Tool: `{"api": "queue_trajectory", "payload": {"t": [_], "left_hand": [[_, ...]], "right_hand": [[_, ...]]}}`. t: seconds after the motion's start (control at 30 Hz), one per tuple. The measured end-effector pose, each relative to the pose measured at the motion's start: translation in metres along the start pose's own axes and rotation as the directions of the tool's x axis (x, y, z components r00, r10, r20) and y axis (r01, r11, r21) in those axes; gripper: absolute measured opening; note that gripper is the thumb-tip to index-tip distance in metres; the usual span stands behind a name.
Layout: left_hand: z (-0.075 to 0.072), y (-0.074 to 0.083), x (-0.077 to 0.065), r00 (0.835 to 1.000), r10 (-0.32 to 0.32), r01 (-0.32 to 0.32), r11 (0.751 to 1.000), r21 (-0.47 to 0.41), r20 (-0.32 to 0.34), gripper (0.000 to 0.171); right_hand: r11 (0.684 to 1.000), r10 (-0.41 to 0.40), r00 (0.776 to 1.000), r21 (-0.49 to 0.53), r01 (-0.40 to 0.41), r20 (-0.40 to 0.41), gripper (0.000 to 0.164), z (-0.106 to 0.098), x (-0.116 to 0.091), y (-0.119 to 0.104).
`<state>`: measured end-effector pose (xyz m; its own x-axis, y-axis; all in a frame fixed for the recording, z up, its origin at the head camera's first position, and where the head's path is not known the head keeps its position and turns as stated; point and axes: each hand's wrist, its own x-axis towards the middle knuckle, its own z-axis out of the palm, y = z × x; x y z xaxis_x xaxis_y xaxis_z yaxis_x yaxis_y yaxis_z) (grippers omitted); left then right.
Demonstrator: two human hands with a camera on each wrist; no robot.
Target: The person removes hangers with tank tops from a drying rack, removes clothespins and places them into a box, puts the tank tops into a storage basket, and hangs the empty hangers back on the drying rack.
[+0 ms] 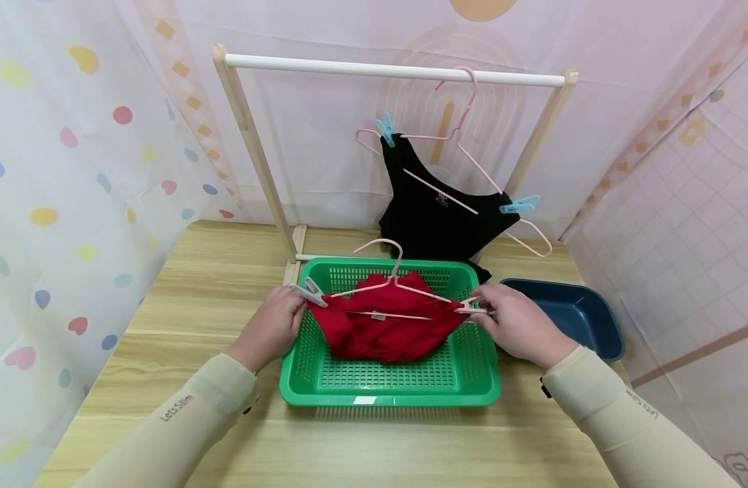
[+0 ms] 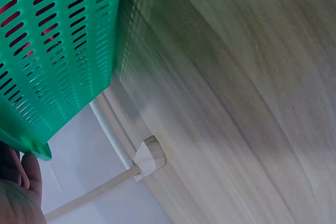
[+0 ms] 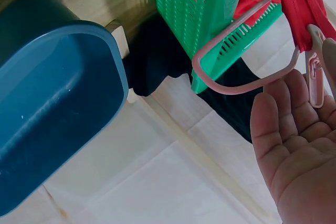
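A red garment (image 1: 386,335), probably a top, hangs from a pink hanger (image 1: 393,279) over the green basket (image 1: 388,400). A grey clothespin (image 1: 312,293) clips its left strap, and a pale pink clothespin (image 3: 316,72) clips the right one. At the basket's left rim, my left hand (image 1: 272,329) grips the hanger's left end beside the grey clothespin; its fingertips are mostly hidden. My right hand (image 1: 514,322) pinches the pale pink clothespin between thumb and fingers. In the right wrist view, the hanger's right end loops out past those fingers.
Behind the basket stands a wooden rack with a white rail (image 1: 349,66). From it hangs a black top (image 1: 435,210) on a pink hanger with two blue clothespins (image 1: 520,205). A dark blue basin (image 1: 584,318) stands to the right on the wooden table (image 1: 184,305).
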<state>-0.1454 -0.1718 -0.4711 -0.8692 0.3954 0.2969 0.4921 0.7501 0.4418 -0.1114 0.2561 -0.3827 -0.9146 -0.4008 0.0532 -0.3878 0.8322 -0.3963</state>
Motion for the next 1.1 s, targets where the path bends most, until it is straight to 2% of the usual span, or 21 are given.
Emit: {"api": "queue_trajectory", "payload": {"t": [1.1], "left_hand": [[0.0008,0.0,0.0013,1.0,0.001,-0.002,1.0,0.029,0.022,0.025]], "right_hand": [[0.999,0.039,0.995,-0.033,-0.042,-0.088,0.02,0.0081,0.0044,-0.0018]]}}
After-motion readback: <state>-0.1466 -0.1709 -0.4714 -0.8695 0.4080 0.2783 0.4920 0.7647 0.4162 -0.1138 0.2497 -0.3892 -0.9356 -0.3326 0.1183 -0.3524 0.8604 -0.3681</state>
